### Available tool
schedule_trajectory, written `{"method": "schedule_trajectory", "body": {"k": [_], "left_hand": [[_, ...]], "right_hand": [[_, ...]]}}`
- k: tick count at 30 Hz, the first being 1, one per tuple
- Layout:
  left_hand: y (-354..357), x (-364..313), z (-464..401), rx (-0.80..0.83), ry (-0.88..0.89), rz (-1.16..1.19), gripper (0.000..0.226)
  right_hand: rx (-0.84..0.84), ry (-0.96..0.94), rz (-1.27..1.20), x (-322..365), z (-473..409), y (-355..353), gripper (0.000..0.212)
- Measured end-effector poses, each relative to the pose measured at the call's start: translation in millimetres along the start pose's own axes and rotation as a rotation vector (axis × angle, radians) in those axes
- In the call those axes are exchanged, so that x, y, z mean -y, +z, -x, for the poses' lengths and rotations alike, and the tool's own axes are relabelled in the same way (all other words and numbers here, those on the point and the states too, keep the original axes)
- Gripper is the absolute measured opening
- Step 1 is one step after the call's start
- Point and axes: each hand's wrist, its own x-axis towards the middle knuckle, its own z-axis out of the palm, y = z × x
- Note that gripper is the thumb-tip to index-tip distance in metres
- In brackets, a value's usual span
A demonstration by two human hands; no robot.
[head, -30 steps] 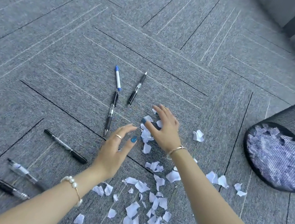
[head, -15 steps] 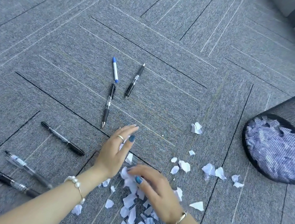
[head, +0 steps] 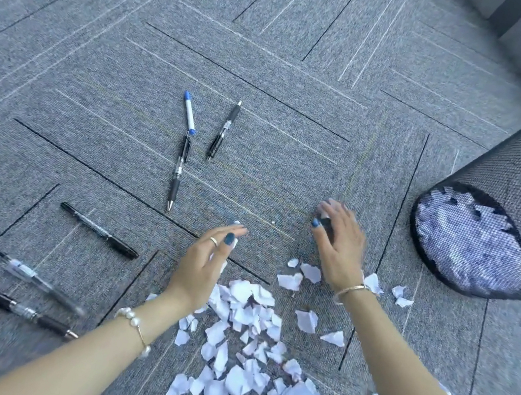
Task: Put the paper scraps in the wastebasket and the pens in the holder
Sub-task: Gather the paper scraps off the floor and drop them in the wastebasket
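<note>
Head view: right hand blurred, fingers curled over scrap at 12 o'clock of paper scraps; grip probably closed, cannot confirm. Left hand fingers extended, walling pile at 9 o'clock. Wastebasket tipped, mouth facing pile, at 2 o'clock, nearer right hand. Pens: six counted, 9–11 o'clock. Holder not seen.
</note>
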Motion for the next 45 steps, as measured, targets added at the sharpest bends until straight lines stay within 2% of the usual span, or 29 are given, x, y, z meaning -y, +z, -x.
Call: {"method": "schedule_trajectory", "body": {"k": [4,8,11,13,17,20,22,28,31,33,37,43,45], "left_hand": [[-0.9,-3.2,3.3,-0.023,-0.006,-0.007,0.061],[12.3,0.1,17.6,-0.026,0.019,-0.019,0.063],[20.8,2.7,30.5,-0.011,0.023,-0.015,0.060],[24.8,3.4,38.1,0.007,0.022,-0.026,0.057],[28.9,-2.0,44.8,0.009,0.006,-0.009,0.063],[34.9,-9.1,46.7,0.030,-0.004,0.011,0.066],[39.9,-11.3,47.8,0.040,-0.002,-0.003,0.065],[46.1,-6.3,49.9,0.093,0.049,-0.108,0.073],[39.1,-5.9,47.7,0.027,0.128,-0.244,0.075],[32.0,-1.9,45.2,-0.021,0.113,-0.240,0.073],[26.3,5.7,45.5,-0.031,0.095,-0.218,0.065],[25.6,4.1,49.7,-0.039,0.082,-0.193,0.070],[28.3,0.2,52.2,0.009,0.074,-0.190,0.074]], "right_hand": [[0.121,-0.102,-0.120,18.2,44.5,12.0,0.046],[0.286,-0.146,-0.098,25.0,105.2,19.2,0.042],[0.303,-0.162,-0.156,24.1,129.8,17.4,0.033],[0.235,-0.129,-0.195,16.6,134.8,8.8,0.034],[-0.032,-0.020,-0.274,-13.8,122.8,-22.8,0.041],[-0.169,0.126,-0.228,-39.9,109.6,-43.4,0.036],[-0.233,0.203,-0.225,-53.1,104.6,-52.0,0.035],[-0.284,0.202,-0.065,-69.0,102.4,-49.4,0.031],[-0.237,0.222,-0.056,-63.7,100.5,-42.4,0.050],[-0.174,0.177,-0.085,-55.4,101.8,-37.5,0.059],[-0.022,0.059,-0.152,-29.0,116.6,-17.4,0.053],[0.158,-0.038,-0.240,10.6,147.8,15.5,0.045],[0.210,-0.037,-0.325,21.5,153.2,16.3,0.047]]}}
